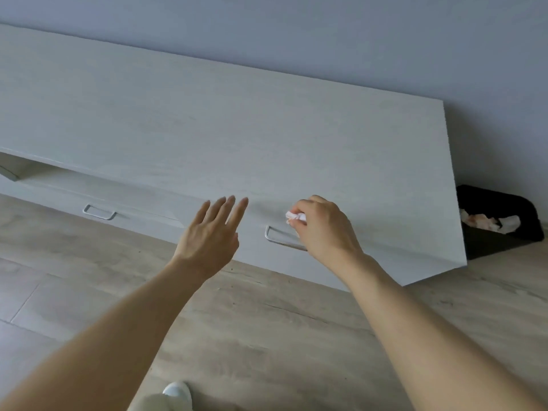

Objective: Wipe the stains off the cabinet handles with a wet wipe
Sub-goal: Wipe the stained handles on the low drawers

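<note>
Right hand (pixel 323 229) pinched a crumpled wet wipe (pixel 295 216) just above a metal drawer handle (pixel 281 237) while the left hand (pixel 207 238) hovered released, fingers straight

The wipe sat bunched between the right thumb and fingertips, at the front edge of the pale wood-grain low cabinet (pixel 237 137); whether it touched the handle could not be told, and the right hand covered the handle's right end. The left hand hung just left of that handle, in front of the cabinet edge, holding nothing. Further left of it, a second drawer handle (pixel 99 212) showed on the neighbouring drawer. Well to the right of the right hand, past the cabinet's end, a black bin (pixel 504 209) held crumpled wipes (pixel 489 222). Below the arms lay wood-look flooring (pixel 267 321) and a white shoe (pixel 178 391)
</note>
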A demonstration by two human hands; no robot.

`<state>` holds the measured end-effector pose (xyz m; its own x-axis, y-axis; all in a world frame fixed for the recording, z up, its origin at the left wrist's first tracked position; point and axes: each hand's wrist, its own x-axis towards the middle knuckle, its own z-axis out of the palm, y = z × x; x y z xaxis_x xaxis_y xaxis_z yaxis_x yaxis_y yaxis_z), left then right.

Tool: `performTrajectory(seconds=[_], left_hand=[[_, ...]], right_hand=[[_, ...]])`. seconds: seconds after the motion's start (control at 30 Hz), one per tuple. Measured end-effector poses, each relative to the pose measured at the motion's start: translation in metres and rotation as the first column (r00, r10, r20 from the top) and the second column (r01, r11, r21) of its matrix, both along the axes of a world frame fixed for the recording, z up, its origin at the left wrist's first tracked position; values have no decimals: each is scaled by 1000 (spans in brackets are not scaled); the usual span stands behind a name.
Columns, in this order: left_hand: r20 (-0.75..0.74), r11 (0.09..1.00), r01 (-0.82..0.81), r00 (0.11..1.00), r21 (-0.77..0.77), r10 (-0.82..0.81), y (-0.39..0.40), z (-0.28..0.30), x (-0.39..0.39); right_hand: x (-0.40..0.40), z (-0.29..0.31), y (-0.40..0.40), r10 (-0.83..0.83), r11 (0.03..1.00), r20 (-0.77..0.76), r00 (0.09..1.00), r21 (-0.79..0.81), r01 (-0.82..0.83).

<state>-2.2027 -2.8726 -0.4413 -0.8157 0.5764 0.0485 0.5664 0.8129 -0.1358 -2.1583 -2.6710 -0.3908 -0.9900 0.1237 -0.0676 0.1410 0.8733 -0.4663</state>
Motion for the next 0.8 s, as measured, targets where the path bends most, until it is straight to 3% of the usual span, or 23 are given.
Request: performTrajectory(seconds=[0.1,0.17,0.27,0.33,0.4,0.5,0.67,0.8], left_hand=[[-191,980,145,975,139,-117,-4,-64,-20],[-344,959,186,933,215,-104,-1,-106,-33],[-543,910,253,839,329,-38,10,-151,-58],[-638,861,317,770,398,11,20,-167,-75],[-688,801,386,724,457,44,30,-178,-86],[-731,753,443,679,487,73,41,-187,-93],[-691,685,433,709,586,143,51,-191,-86],[-625,582,432,761,689,174,55,-198,-81]], right_hand=[[-20,-46,-14,-31,999,-165,986,-38,25],[-27,-73,-24,-37,999,-370,928,-45,22],[-25,-107,-37,-48,998,-739,672,-65,0],[-20,-131,-40,-56,997,-873,484,-71,-12],[-13,-153,-39,-56,998,-939,341,-57,5],[-5,-179,-37,-63,997,-977,204,-53,55],[0,-199,-33,-213,974,-975,69,-206,99],[3,-210,-24,-301,948,-953,36,-295,121]])
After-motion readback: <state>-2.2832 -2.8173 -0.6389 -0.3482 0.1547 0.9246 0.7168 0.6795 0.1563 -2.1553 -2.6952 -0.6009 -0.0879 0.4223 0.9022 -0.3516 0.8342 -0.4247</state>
